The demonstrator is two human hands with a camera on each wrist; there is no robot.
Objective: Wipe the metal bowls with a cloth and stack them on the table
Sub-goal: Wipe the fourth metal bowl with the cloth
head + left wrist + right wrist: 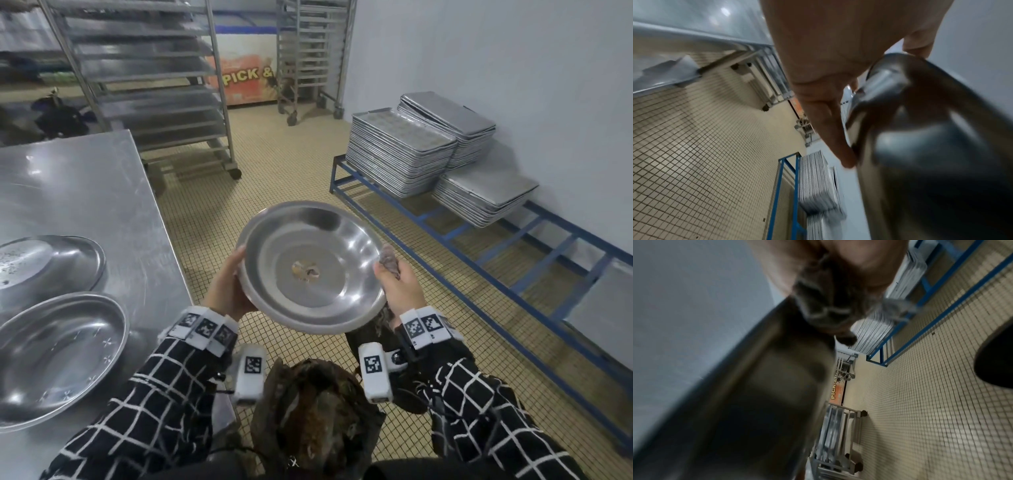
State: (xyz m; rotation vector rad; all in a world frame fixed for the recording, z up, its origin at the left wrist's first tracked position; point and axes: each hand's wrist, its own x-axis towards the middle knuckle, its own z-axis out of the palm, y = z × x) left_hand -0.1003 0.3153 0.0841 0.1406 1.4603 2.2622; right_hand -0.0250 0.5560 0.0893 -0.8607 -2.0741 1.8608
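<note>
Your left hand on the bowl's rim

Your left hand (830, 48) grips the blurred metal bowl (931, 146) at its edge, one finger (830, 129) stretched along the rim; beyond lie tiled floor (705, 154), a blue frame (785, 186) and stacked trays (818, 183).

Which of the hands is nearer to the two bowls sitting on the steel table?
Left. The left hand grips the held bowl on the side facing the table bowls; the right hand, holding the cloth, is on the bowl's far side.

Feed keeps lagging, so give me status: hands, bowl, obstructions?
Left hand grips round metal bowl by rim; right hand pinches grey cloth against opposite rim. Bowl over floor, off steel table. Nothing blocking.
</note>
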